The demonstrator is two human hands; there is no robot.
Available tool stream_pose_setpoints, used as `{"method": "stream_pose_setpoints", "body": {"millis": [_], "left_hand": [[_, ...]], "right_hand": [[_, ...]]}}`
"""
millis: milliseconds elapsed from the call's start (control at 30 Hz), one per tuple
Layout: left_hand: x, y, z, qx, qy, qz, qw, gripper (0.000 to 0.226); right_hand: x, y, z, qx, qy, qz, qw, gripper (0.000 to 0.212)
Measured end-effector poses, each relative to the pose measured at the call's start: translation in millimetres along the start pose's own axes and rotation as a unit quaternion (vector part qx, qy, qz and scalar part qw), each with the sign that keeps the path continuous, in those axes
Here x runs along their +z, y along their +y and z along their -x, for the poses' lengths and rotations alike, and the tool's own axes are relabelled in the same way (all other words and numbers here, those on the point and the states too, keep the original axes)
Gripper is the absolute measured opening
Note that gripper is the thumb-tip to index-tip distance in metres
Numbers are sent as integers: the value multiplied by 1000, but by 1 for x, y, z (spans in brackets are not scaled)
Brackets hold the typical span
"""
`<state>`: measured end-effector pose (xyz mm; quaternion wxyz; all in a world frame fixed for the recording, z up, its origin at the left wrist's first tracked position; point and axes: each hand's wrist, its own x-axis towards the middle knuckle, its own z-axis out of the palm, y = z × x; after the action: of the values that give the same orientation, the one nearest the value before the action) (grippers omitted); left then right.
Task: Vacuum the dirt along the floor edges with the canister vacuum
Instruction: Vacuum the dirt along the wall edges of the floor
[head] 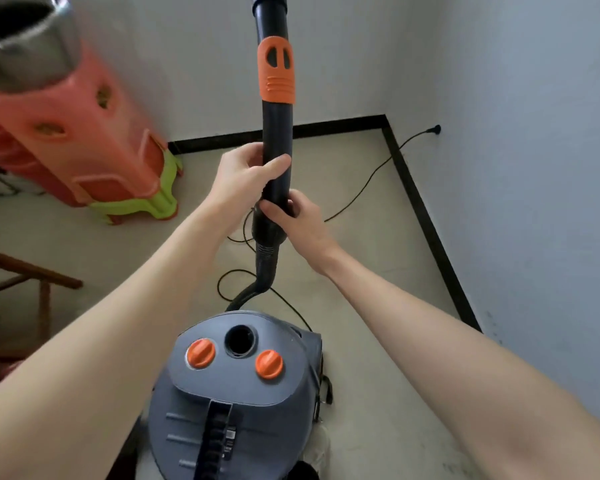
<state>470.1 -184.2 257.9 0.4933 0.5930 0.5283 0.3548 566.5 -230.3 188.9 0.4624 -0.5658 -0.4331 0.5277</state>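
A grey canister vacuum (236, 403) with two orange knobs and an open round port on top stands on the floor just below me. Its black hose (257, 282) rises from behind the canister into a black handle tube (276, 140) with an orange sleeve (277, 69), held upright in front of me. My left hand (246, 171) grips the tube below the orange sleeve. My right hand (298, 216) grips the tube's lower end, just above the ribbed hose cuff. The tube's top runs out of view.
A black power cord (368, 181) trails over the beige floor to a plug in the right wall (436, 129). Black skirting (426, 223) lines the corner. Stacked orange and green plastic stools (84, 143) lean at the left, with a metal tube end (25, 39) above and a wooden frame (32, 275) below.
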Motion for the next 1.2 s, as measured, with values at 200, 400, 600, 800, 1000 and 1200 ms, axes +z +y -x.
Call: {"method": "stream_pose_setpoints", "body": {"millis": [200, 400, 600, 800, 1000, 1200], "left_hand": [[-80, 34, 28, 19, 104, 16, 994, 14], [-125, 76, 101, 58, 161, 2, 985, 15], [-137, 123, 197, 102, 186, 12, 977, 13], [-121, 158, 274, 129, 159, 39, 978, 11], [-86, 155, 317, 102, 59, 24, 993, 14], [-58, 131, 353, 104, -67, -30, 992, 13]], "right_hand": [[67, -55, 7, -33, -83, -48, 995, 20], [114, -98, 68, -43, -153, -117, 980, 30], [119, -144, 160, -57, -194, -134, 970, 22], [101, -172, 252, -73, -183, -158, 968, 17], [62, -158, 316, -69, -107, -165, 978, 12], [17, -139, 372, -58, -2, -163, 985, 28]]}}
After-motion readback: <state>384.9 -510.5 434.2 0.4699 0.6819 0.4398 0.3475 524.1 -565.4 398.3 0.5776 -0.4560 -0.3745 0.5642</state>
